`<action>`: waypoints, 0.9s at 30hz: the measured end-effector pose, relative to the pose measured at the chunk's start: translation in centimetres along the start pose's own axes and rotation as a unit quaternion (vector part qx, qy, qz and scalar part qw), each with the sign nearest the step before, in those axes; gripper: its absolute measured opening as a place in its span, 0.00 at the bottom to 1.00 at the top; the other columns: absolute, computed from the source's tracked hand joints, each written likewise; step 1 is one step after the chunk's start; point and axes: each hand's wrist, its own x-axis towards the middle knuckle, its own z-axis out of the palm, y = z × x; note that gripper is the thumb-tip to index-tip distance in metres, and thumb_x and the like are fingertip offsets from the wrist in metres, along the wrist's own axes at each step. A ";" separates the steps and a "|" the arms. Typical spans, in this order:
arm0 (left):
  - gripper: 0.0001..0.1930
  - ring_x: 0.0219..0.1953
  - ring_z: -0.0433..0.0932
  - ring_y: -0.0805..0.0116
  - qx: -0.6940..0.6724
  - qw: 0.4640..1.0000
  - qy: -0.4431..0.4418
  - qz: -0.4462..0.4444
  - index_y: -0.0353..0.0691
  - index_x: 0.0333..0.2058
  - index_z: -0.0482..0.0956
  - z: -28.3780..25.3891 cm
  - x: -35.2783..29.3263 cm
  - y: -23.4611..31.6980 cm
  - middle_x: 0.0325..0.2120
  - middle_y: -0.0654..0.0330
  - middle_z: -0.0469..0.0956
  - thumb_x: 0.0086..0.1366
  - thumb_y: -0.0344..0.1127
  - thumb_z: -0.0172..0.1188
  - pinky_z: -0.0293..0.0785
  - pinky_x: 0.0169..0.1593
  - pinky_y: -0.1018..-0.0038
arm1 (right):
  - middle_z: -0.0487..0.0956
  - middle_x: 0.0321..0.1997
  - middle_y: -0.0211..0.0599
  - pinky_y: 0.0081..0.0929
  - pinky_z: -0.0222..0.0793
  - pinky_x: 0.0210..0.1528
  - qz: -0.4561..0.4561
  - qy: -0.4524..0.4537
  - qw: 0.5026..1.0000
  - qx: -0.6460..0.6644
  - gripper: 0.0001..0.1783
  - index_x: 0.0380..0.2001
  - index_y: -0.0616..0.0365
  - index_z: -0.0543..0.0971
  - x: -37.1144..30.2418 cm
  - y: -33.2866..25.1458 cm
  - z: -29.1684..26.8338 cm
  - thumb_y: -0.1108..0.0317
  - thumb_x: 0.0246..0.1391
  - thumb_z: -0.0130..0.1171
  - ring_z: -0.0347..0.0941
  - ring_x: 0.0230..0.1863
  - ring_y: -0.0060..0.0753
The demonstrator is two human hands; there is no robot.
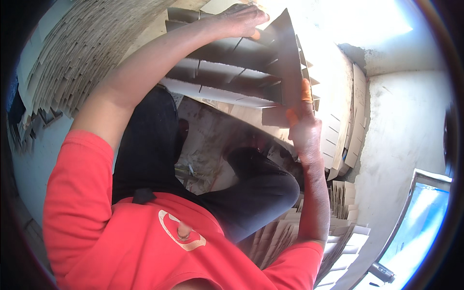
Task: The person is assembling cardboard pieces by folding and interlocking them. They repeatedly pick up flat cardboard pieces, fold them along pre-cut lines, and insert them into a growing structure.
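Observation:
Several long slotted cardboard strips [227,54] stand on edge in roughly parallel rows on the work surface before me. A crosswise cardboard strip [290,63] meets their right ends, with short ends poking out beyond it. My right hand [305,133] is closed on the near end of this crosspiece, with orange coverings on its thumb and a finger. Over the far rows, my left hand [244,21] is bent with its fingers closed at a long strip's upper edge. An orange covering shows on one digit; its other fingertips are partly hidden.
Tall stacks of cardboard strips [72,58] fill the left side. More slotted strips [331,137] lie at the right of the work surface, and bundles of pieces [290,227] stand below my right arm. A pale wall [396,116] rises at the right. My knees are below the table edge.

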 end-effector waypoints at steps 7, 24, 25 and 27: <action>0.08 0.34 0.78 0.46 0.026 0.999 -0.037 -0.006 0.29 0.27 0.74 3.1 0.6 -2.3 0.28 0.47 0.77 0.48 0.24 0.63 0.74 0.37 0.57 | 0.64 0.65 0.26 0.19 0.50 0.61 0.168 -0.046 0.916 0.361 0.29 0.69 0.45 0.50 0.1 -1.0 -0.5 0.61 0.68 0.40 0.57 0.62 0.19; 0.09 0.32 0.77 0.46 -0.048 0.999 -0.018 0.001 0.31 0.29 0.73 2.0 0.7 -1.9 0.25 0.45 0.75 0.51 0.26 0.64 0.73 0.36 0.58 | 0.80 0.38 0.29 0.18 0.65 0.22 -0.065 -0.028 0.996 -0.058 0.40 0.70 0.32 0.46 0.6 3.1 1.7 0.72 0.59 0.49 0.64 0.18 0.17; 0.09 0.31 0.77 0.46 -0.075 0.997 -0.008 -0.010 0.31 0.29 0.73 1.6 0.2 -1.4 0.24 0.45 0.74 0.51 0.27 0.64 0.73 0.36 0.58 | 0.80 0.37 0.29 0.18 0.65 0.23 -0.056 -0.023 0.997 -0.050 0.40 0.70 0.32 0.46 0.4 3.1 1.7 0.72 0.59 0.49 0.64 0.19 0.17; 0.09 0.29 0.77 0.46 -0.089 0.994 0.040 0.050 0.31 0.28 0.74 1.2 -0.9 -0.3 0.23 0.46 0.74 0.51 0.27 0.65 0.73 0.35 0.57 | 0.80 0.36 0.30 0.18 0.66 0.23 -0.038 -0.015 0.999 -0.036 0.40 0.70 0.32 0.46 -0.1 3.0 1.8 0.70 0.59 0.50 0.64 0.19 0.18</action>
